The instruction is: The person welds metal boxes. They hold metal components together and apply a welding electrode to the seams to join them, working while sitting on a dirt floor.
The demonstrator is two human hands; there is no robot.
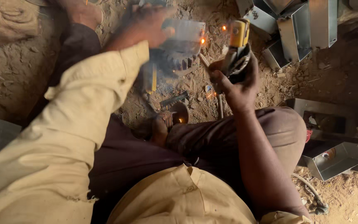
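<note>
My right hand point(235, 85) clenched round yellow-tipped holder point(238, 45), raised over dirt. My left hand point(141, 25) gripping grey shield point(185, 35), blurred. Sparks between them. Open metal boxes point(299, 25) stacked upper right, another box point(332, 159) by my knee. Sack point(9, 20) upper left.

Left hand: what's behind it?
The left hand is raised over a blurred grey metal piece, with sparks at its edge. The part under the palm and fingers is hidden.
</note>
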